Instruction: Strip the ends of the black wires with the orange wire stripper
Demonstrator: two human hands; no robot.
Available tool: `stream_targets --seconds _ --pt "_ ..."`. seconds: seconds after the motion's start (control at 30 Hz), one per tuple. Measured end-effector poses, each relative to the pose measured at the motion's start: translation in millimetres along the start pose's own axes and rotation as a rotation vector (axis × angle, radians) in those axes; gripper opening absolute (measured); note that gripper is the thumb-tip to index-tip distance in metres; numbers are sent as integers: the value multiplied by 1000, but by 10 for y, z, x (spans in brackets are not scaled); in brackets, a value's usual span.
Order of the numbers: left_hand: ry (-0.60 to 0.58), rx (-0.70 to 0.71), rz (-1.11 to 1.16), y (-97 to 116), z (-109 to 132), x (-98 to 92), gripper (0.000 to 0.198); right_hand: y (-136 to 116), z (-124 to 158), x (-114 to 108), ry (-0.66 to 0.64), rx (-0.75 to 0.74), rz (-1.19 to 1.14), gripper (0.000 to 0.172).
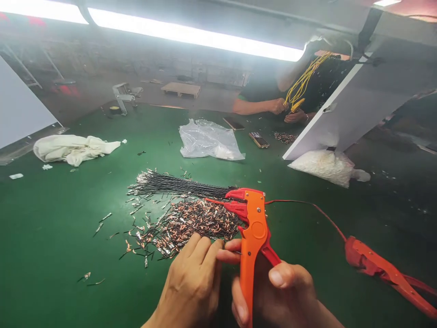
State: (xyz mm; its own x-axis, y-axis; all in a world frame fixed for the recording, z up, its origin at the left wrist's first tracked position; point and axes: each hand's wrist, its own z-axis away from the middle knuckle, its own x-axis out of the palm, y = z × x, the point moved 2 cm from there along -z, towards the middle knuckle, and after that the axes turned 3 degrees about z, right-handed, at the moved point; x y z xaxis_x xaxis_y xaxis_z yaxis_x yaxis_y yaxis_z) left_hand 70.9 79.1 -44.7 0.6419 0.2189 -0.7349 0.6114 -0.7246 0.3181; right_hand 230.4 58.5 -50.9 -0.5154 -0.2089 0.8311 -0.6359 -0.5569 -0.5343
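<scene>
While right hand (280,291) clasps the orange stripper (252,237), left hand (194,282) pinches something hidden.

A workshop for wire assembly — a long green bench (51,237) under strip lighting (191,34), heaps of cut black wires (177,184) and copper-tipped pieces (191,223), a co-worker (273,98) bundling yellow wires (302,84).

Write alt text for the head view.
The right hand grips an orange plastic wire-stripping tool while the left hand pinches at its jaws, over a green table. Behind lie a pile of black wire pieces with copper ends and a bundle of black wires.
</scene>
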Motion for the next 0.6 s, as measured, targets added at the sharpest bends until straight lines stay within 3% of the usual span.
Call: stream_targets --seconds 0.33,0.6 --pt "22 -124 -85 -47 8 -20 17 -109 -10 -42 10 -120 38 52" --pt "114 -264 62 -106 39 -27 13 -159 -27 -57 -36 -185 25 45"
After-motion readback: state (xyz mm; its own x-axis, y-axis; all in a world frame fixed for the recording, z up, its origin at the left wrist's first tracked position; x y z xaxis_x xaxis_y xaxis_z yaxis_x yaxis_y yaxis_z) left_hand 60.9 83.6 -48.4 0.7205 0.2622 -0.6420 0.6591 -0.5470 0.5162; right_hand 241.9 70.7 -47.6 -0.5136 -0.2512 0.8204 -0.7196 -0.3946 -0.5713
